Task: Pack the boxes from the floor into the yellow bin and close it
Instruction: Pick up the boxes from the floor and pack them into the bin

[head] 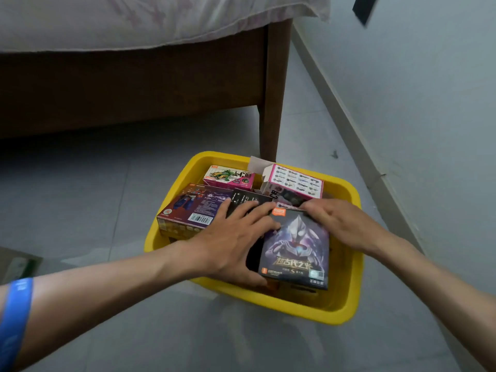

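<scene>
One yellow bin (346,312) at lower centre contains five visible toy boxes (295,248). Two hands (233,237) rest on them. One blue wristband (16,310) appears at lower left.

A bedroom in a home — a wooden bed frame (134,84) on a tapered leg (271,103) fills the upper view, with a pale floral-print bedspread (134,20) hanging over its edge. The floor (80,189) is grey tile, meeting a plain pale wall (429,89) along a light skirting board (346,116) — household fittings throughout.
</scene>
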The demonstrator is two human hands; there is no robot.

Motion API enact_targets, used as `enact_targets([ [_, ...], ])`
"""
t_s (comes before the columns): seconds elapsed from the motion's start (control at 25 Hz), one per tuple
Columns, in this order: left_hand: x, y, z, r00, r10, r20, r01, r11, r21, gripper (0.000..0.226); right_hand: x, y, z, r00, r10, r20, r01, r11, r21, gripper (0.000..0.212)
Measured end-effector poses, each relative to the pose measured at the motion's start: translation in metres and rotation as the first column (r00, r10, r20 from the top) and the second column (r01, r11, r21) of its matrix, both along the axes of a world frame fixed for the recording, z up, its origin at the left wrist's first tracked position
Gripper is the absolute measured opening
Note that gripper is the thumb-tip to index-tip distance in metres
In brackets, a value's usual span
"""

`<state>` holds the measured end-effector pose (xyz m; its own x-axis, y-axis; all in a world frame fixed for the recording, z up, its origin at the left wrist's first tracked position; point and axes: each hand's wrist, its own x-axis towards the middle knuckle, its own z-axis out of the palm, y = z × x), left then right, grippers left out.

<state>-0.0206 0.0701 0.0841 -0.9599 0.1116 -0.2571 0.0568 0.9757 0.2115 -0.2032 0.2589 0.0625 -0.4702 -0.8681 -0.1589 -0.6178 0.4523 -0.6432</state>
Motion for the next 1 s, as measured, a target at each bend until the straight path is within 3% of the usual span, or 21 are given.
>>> enact_targets([
  [0.08,0.004,-0.008,0.005,0.998,-0.037,-0.052,0.043,0.992,0.12,0.089,-0.012,0.003,0.003,0.977,-0.113,0.182,0.129,0.989,-0.078,0.039],
  [0.12,0.008,-0.012,0.006,0.997,-0.044,-0.07,0.057,0.981,0.183,0.087,-0.015,0.007,0.004,0.987,-0.05,0.155,0.062,0.996,-0.07,0.028],
  [0.16,0.013,-0.014,0.006,0.995,-0.048,-0.082,0.065,0.973,0.222,0.085,-0.018,0.013,0.002,0.996,0.075,0.045,-0.075,0.997,-0.001,0.022],
  [0.2,0.015,-0.015,0.006,0.995,-0.049,-0.091,0.07,0.97,0.234,0.084,-0.018,0.016,-0.002,0.973,0.214,-0.084,-0.204,0.972,0.12,0.033],
  [0.28,0.014,-0.014,0.005,0.994,-0.055,-0.095,0.075,0.974,0.216,0.084,-0.014,0.021,-0.012,0.898,0.366,-0.246,-0.296,0.914,0.277,0.066],
  [0.36,0.012,-0.011,0.004,0.995,-0.058,-0.081,0.074,0.975,0.209,0.083,-0.005,0.021,-0.018,0.867,0.333,-0.37,-0.267,0.939,0.219,0.071],
  [0.44,0.011,-0.012,0.003,0.996,-0.051,-0.077,0.067,0.972,0.225,0.083,-0.003,0.021,-0.021,0.901,0.22,-0.373,-0.208,0.975,0.074,0.056],
  [0.56,0.012,-0.012,0.003,0.995,-0.068,-0.079,0.083,0.972,0.219,0.082,-0.01,0.019,-0.019,0.944,0.176,-0.28,-0.184,0.983,-0.002,0.044],
  [0.68,0.01,-0.011,0.004,0.994,-0.063,-0.084,0.08,0.972,0.221,0.081,-0.029,0.018,-0.013,0.983,0.175,-0.051,-0.177,0.984,-0.028,0.034],
  [1.0,0.005,-0.012,0.006,0.992,-0.118,-0.036,0.123,0.975,0.184,0.09,-0.055,0.001,-0.007,0.954,0.158,0.255,-0.177,0.983,0.053,0.026],
])
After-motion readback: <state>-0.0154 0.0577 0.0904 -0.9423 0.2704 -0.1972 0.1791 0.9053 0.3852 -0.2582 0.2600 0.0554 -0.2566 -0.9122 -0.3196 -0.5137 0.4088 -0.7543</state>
